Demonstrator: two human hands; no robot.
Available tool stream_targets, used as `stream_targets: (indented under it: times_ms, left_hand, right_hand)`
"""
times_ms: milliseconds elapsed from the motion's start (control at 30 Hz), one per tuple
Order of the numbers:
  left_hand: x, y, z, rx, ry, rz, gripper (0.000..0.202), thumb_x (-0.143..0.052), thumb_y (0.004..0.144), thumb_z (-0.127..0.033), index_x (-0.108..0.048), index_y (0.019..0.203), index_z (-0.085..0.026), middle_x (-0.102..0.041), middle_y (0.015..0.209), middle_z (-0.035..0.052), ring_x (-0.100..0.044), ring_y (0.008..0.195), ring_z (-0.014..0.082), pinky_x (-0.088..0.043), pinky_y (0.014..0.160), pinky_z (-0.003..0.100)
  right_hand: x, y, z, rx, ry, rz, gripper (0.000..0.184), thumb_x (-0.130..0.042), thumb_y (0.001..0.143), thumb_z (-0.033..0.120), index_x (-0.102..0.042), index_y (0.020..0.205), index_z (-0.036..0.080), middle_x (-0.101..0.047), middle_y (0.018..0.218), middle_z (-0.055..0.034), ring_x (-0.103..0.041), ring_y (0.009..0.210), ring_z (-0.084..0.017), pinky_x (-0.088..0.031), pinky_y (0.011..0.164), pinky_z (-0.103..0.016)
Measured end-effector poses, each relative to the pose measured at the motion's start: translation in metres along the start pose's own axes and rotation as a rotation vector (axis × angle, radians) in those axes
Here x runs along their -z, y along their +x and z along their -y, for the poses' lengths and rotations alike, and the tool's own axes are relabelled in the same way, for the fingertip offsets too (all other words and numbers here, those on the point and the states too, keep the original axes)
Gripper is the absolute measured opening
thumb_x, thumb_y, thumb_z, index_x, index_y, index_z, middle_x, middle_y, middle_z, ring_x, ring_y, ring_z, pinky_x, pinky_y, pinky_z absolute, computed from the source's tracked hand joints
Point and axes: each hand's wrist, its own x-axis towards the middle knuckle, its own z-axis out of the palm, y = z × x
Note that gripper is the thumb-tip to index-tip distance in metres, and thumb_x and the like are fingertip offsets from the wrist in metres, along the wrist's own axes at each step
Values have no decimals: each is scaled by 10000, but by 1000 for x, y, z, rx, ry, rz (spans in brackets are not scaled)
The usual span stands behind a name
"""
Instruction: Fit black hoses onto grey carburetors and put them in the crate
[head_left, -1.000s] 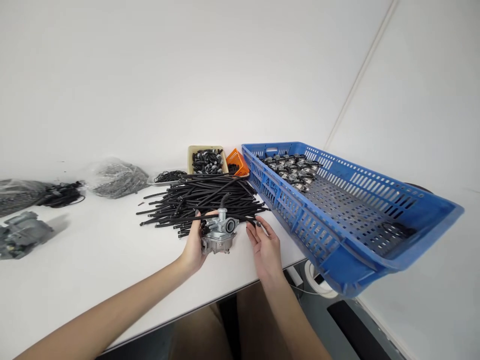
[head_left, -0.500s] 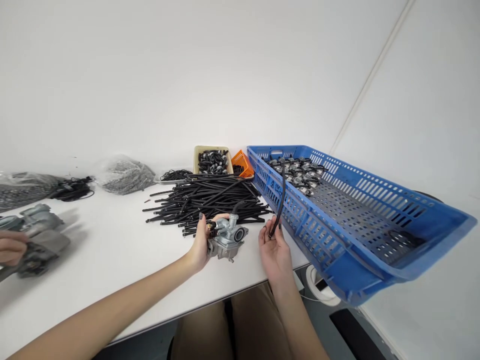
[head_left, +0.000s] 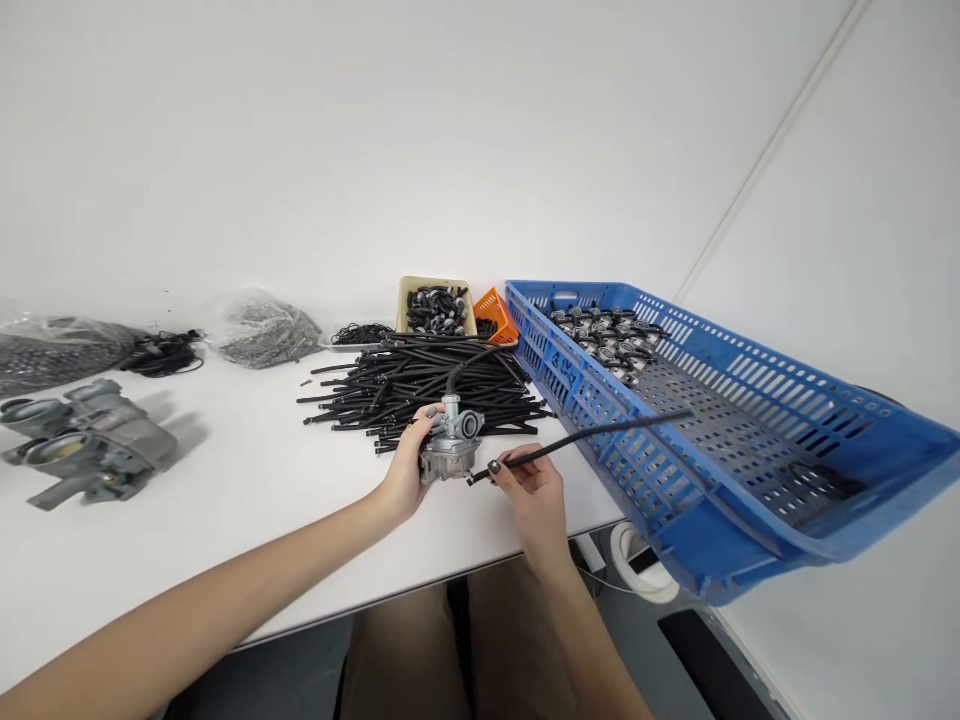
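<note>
Left hand [head_left: 406,462] gripping metal carburetor [head_left: 450,460] over white table [head_left: 300,490] near front edge [head_left: 337,615], right hand [head_left: 536,495] pinching black hose [head_left: 600,430] beside it, blue crate [head_left: 660,500] close on right with parts [head_left: 611,342] at far end, cream bin [head_left: 403,306] containing black pieces [head_left: 436,309]

The left forearm [head_left: 247,592] and right forearm [head_left: 589,630] are showing bare, slim and smooth, both narrowing towards the wrists; the left hand [head_left: 405,466] is wearing dark grey polish on its thumbnail [head_left: 431,411]; the right hand [head_left: 538,502] is wearing near-black polish on its thumb, where a tiny pale spot is showing, glint or pattern being too small to tell; beneath the front edge of the bench [head_left: 255,470], plain brown trousers [head_left: 401,650] are covering the thighs; the right leg is looking darker; between the legs a narrow black strip is running, too shadowed to make out.
</note>
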Motion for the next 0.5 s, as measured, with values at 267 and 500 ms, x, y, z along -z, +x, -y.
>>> stream_targets:
  times_ms: [267, 500]
  left_hand:
    - [-1, 1, -1, 9, 1, -33, 511, -721, 706, -526, -562, 1093, -233, -609, 910, 25, -647, 691, 218, -519, 411, 274]
    - [-3, 0, -2, -2, 1, -52, 510, -740, 678, -514, -561, 1062, -231, -564, 877, 12, -626, 678, 213, -533, 406, 294]
  right_hand:
    - [-5, -4, 7, 22, -50, -21, 343, -828, 758, 386, -535, 782, 210, -634, 791, 39, -698, 612, -122, -541, 641, -270]
    - [-5, -3, 9, -81, -271, 95, 265, -697, 848, 415, -578, 743, 203, -617, 618, 23, -624, 614, -135, -472, 632, -261]
